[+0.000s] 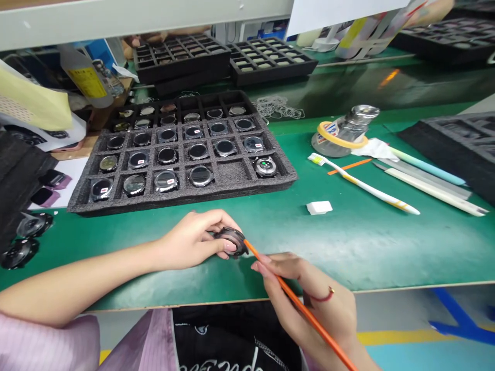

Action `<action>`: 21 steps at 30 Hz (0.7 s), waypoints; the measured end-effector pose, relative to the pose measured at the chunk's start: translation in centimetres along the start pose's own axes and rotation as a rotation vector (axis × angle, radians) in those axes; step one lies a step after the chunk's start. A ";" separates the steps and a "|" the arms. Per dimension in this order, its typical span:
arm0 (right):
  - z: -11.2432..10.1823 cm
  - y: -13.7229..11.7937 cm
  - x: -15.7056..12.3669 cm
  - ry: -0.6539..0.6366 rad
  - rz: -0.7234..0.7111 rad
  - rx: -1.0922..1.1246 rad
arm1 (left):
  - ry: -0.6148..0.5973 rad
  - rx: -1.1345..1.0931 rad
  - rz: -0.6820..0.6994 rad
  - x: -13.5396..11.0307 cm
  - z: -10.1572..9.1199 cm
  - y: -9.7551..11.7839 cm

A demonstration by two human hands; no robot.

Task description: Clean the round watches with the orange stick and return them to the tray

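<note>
left hand point(189, 241) holds one watch body point(231, 242), right hand point(299, 293) one orange stick point(263, 262).

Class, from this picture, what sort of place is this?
Probably a watch assembly workshop: a foam tray holds rows of round watch faces on a green workbench, and the left hand holds a round watch case.

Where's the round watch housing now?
Head view, lower centre: the dark round watch housing sits in the left hand, touched by the thin orange stick in the right hand, below the grey foam tray.
</note>
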State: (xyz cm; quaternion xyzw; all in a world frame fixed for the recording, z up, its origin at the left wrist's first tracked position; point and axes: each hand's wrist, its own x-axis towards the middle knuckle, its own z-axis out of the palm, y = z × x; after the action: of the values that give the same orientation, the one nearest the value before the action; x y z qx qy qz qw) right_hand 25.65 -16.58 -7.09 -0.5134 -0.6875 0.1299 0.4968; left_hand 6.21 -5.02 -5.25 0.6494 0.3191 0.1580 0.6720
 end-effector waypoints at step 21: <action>1.9 0.3 -0.7 0.131 0.069 -0.053 | 0.055 -0.092 -0.077 0.3 0.1 -0.2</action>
State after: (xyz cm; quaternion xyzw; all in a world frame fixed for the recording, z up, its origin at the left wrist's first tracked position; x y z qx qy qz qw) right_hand 24.31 -16.41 -8.60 -0.5572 -0.6386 0.0949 0.5223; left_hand 6.50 -4.94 -5.48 0.6005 0.3547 0.1644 0.6975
